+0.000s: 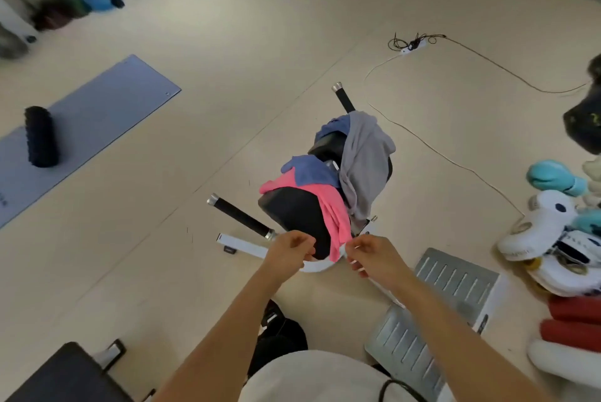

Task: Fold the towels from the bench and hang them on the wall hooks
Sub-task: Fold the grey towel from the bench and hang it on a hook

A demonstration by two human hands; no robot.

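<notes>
I stand at the near end of the bench (294, 213), looking down along its black padded seat, and everything I care about lies on that seat ahead of my fingers. The pink towel (328, 203) is the nearest of the three: it is draped across the pad from its far left side, over the right edge, and its long axis runs down toward me, ending in a hanging tail at the near right corner of the bench. My right hand (374, 255) is at that tail, fingers curled in, and the thumb and forefinger look to be closing on or just touching the pink hem; the frame is too soft for me to say the pinch is made. My left hand (291, 250) hovers over the near left edge of the pad, fingers loosely curled with nothing plainly in them, just beside the pink cloth but apart from it as far as I can tell. So the right hand is the nearer one, and I judge the lift should start there, drawing the tail up and toward me along the towel's length while the left reaches up the pad for the other corner. Beyond the pink one, farther up the bench, the blue towel (312, 170) lies across the middle, overlapping the pink edge, and the grey towel (364, 161) hangs down the right side from the far end. If I pull too flat, the blue one may drag along.
</notes>
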